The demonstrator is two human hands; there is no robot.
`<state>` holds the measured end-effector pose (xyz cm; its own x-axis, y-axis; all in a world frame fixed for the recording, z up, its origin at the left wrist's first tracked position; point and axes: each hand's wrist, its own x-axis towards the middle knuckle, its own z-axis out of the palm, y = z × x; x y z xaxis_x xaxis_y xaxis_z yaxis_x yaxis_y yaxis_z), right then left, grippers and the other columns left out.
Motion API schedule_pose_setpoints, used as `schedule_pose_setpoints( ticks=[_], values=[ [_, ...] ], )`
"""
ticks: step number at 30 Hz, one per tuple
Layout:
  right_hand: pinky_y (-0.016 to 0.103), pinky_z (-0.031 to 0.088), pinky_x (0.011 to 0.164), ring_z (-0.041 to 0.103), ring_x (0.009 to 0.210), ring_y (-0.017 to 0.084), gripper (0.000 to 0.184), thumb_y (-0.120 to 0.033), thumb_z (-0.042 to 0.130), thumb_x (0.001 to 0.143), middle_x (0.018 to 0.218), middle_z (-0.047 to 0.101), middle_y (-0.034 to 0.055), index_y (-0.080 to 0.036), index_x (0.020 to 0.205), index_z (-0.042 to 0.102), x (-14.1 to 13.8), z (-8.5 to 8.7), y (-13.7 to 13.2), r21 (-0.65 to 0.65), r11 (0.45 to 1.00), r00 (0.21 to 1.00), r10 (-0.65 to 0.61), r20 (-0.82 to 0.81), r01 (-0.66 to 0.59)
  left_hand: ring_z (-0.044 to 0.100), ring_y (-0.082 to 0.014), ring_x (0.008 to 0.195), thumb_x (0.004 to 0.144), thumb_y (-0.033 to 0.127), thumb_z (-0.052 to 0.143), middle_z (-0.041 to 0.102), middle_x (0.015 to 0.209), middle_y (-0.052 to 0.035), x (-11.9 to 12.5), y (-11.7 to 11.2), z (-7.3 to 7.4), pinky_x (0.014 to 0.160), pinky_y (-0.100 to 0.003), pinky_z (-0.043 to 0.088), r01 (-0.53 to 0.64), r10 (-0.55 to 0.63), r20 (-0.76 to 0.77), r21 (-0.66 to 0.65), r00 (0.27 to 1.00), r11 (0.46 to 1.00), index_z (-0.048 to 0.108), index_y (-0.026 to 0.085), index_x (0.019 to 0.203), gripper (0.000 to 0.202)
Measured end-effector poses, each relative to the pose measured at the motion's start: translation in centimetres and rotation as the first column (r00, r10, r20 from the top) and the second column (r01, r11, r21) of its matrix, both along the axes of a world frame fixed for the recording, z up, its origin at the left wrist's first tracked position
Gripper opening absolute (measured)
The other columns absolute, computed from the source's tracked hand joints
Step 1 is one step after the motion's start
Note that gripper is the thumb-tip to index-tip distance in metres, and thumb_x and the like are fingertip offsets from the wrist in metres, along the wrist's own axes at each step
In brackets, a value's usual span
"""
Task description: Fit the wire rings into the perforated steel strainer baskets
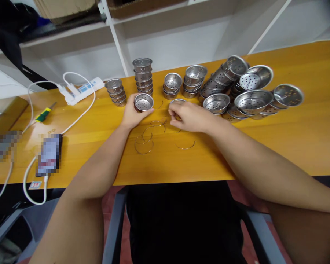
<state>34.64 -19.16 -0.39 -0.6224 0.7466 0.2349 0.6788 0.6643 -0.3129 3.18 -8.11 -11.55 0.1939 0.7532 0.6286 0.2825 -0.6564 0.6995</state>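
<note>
My left hand (130, 114) is wrapped round the side of a small perforated metal strainer basket (143, 104), its open top facing up. To the right, my right hand (189, 116) is closed in a pinch, with a thin curved metal edge, seemingly a wire (178, 100), showing above the fingers. The fingers hide most of that piece. Several bent wire handles, one of them a half-round wire (185, 148), lie loose on the table in front of and between my hands.
Behind my hands stand a tall basket stack (143, 77), a shorter stack (116, 93) and others. More baskets (253, 101) crowd the right. At left are a power strip (84, 91), a screwdriver (44, 114) and a phone (48, 156) with white cables. White shelving (167, 44) backs the table.
</note>
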Motion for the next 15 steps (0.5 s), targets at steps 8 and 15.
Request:
schedule_pose_setpoints(
  ticks=[8,15],
  values=[
    [0.041,0.054,0.091,0.074,0.096,0.029,0.033,-0.012,0.064,0.108,0.11,0.084,0.0113,-0.02,0.136,0.079,-0.3,-2.3,1.0,0.12,0.991,0.955,0.09,-0.282,-0.057,0.087,-0.0291,0.128,0.075,0.081,0.115,0.083,0.141,-0.0121,0.7,-0.4,-0.1,0.114,-0.046,0.072,0.159,-0.145,0.145,-0.09,0.979,0.983,0.063,0.027,0.144,0.102],
    [0.039,0.055,0.081,0.069,0.081,0.024,0.016,-0.032,0.072,0.116,0.097,0.082,0.0071,-0.024,0.107,0.082,-0.6,-2.9,1.4,0.066,0.998,0.896,0.049,-0.441,-0.022,0.084,-0.0277,0.131,0.07,0.074,0.12,0.081,0.145,-0.0098,0.1,0.2,-0.4,0.122,-0.048,0.068,0.22,-0.182,0.227,-0.156,0.957,0.963,0.062,0.03,0.143,0.103]
  ],
)
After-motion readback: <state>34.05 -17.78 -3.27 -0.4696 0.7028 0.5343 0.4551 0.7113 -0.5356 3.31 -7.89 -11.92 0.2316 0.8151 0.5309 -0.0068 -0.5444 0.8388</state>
